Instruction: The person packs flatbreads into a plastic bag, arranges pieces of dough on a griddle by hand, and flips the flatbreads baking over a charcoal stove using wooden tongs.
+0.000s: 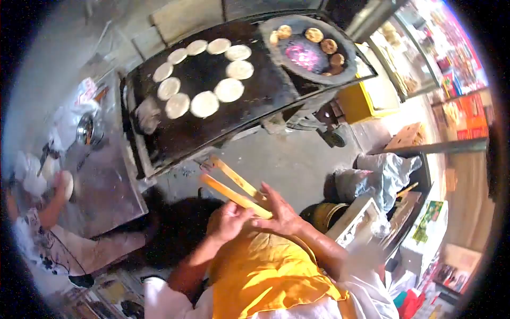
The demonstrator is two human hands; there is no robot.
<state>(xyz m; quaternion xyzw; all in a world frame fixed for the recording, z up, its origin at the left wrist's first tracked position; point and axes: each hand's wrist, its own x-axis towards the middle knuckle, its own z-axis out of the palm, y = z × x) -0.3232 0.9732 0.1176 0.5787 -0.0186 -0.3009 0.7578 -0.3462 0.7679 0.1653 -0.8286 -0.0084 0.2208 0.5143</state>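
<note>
A pair of yellow wooden tongs (231, 192) is held in front of my orange apron, with its two arms spread and their tips pointing away toward the griddle. My left hand (229, 220) is closed, its fingers against the nearer arm of the tongs. Wrapped round the rear end of the tongs is my right hand (279, 213). Beyond the tips lies a black griddle (252, 111), on which several pale flat dough rounds (205, 103) form a ring. A bunched cloth (148, 116) rests on the griddle's left corner.
Right of the griddle, a round pan (273, 53) holds glowing coals and several browned breads (329, 46). A co-worker's hand (56, 191) holds a dough round at the left metal table (109, 175). A yellow crate (366, 101) and grey sacks (380, 173) stand right.
</note>
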